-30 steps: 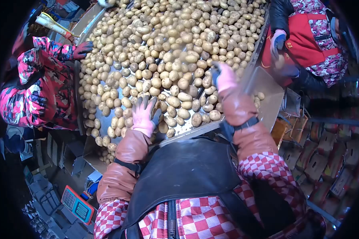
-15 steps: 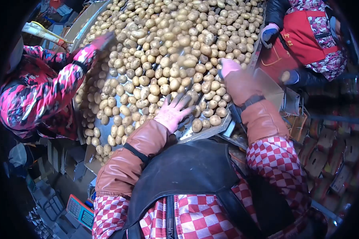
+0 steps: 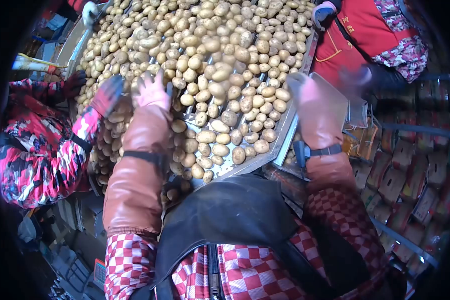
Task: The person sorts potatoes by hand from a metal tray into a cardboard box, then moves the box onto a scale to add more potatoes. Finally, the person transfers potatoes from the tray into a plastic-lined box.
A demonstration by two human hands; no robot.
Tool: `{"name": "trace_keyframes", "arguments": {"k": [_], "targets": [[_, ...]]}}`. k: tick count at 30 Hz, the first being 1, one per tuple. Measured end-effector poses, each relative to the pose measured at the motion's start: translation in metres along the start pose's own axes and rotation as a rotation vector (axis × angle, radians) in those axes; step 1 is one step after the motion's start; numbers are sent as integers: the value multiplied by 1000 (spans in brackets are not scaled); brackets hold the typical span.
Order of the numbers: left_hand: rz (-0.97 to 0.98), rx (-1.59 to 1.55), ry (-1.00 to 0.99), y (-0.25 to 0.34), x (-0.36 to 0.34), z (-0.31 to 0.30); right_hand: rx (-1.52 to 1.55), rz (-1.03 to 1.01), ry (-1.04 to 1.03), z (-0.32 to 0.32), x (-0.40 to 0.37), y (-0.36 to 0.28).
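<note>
A thick layer of potatoes (image 3: pixel 220 75) covers the slatted metal sorting table (image 3: pixel 224 166). My left hand (image 3: pixel 152 95), in a pink glove with dark fingertips, reaches over the potatoes on the left side, its fingers spread and pointing away from me. My right hand (image 3: pixel 307 91), in a matching glove, is over the table's right rim, beside the nearest potatoes; motion smears its fingers. Brown sleeve covers (image 3: pixel 135 195) sheathe both my forearms.
At the left, a co-worker's gloved hand (image 3: pixel 108 92) is close to mine. Another person in a red apron (image 3: pixel 360 30) stands at the right, hands near the rim (image 3: pixel 305 65). A white-gloved hand (image 3: pixel 89 14) shows at the far left corner. Stacked cartons (image 3: pixel 400 160) lie lower right.
My left hand has swept left and forward across the potatoes. My right hand has moved right, off the potatoes to the rim. The left co-worker's hand has come down closer to mine.
</note>
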State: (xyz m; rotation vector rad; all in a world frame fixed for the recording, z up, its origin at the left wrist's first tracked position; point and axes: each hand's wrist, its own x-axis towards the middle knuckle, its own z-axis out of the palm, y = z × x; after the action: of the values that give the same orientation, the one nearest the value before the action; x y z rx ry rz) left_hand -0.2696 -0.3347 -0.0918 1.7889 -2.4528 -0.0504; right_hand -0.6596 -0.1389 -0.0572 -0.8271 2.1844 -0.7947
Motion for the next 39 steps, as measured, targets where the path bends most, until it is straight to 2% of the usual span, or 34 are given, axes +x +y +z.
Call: {"name": "trace_keyframes", "arguments": {"k": [1, 3, 4, 5, 6, 7, 9, 10, 12, 13, 15, 16, 17, 18, 19, 20, 21, 22, 23, 24, 25, 27, 28, 31, 33, 35, 36, 37, 38, 39], "targets": [[94, 16, 78, -2, -7, -11, -421, -14, 44, 12, -3, -21], [318, -190, 241, 6, -35, -31, -787, -36, 76, 43, 3, -34], [389, -341, 205, 9, -49, -32, -808, 4, 59, 50, 5, -50], [430, -515, 164, 16, -65, -36, -776, 39, 79, 58, 23, -45], [327, -727, -5, 27, -82, -47, -778, 24, 60, 55, 26, -48], [125, -959, -271, 34, -91, -44, -781, 7, 41, 51, 27, -50], [-92, -1252, -515, 47, -103, -48, -651, 28, 65, 39, 13, -55], [-104, -1262, -496, 50, -103, -53, -507, -84, 96, 41, 5, -48], [-684, -1773, -1190, 56, -110, -68, 179, -50, -117, 68, -29, -52], [-608, -1874, -911, 73, -121, -57, 179, -95, -187, 81, -62, -72], [-659, -2217, -1021, 72, -127, -47, 281, -342, -381, 109, -105, -83], [-601, -2309, -1243, 62, -125, -31, 307, -465, -501, 113, -121, -92], [-531, -2360, -1481, 53, -122, -20, 351, -460, -543, 108, -118, -91], [-637, -2345, -1262, 48, -127, -11, 428, -315, -482, 99, -99, -86], [-733, -2313, -1044, 42, -129, -10, 521, -132, -337, 86, -74, -81], [-691, -2307, -1016, 36, -130, -19, 452, -44, -144, 69, -45, -74], [-657, -2338, -985, 31, -133, -25, -33, -106, 48, 50, -25, -70], [-673, -2337, -990, 28, -133, -29, -522, -76, 254, 30, -5, -65], [-692, -2337, -996, 27, -133, -34, -629, -14, 276, 24, 23, -52], [-697, -2338, -998, 29, -131, -38, -755, 49, 193, 24, 40, -49], [-707, -2308, -972, 32, -130, -42, -757, 51, 189, 30, 53, -41], [-718, -2278, -944, 33, -129, -41, -944, -117, 269, 42, 71, -27], [-709, -2283, -942, 34, -130, -39, -944, -116, 266, 41, 66, -31], [-705, -2347, -976, 32, -129, -37, -829, -45, 179, 32, 58, -45], [-717, -2405, -1012, 30, -131, -40, -823, -19, 217, 31, 52, -49], [-701, -2349, -1056, 33, -128, -52, -482, -26, 285, 28, 28, -63], [-738, -2384, -987, 35, -130, -43, -90, 0, 151, 42, 8, -73], [-747, -2380, -997, 36, -133, -40, -6, -53, -9, 56, -24, -90], [-669, -2499, -1062, 37, -131, -37, 85, -91, -174, 69, -55, -108], [-582, -2612, -1133, 37, -128, -33, -133, -213, -365, 72, -78, -122]]}}
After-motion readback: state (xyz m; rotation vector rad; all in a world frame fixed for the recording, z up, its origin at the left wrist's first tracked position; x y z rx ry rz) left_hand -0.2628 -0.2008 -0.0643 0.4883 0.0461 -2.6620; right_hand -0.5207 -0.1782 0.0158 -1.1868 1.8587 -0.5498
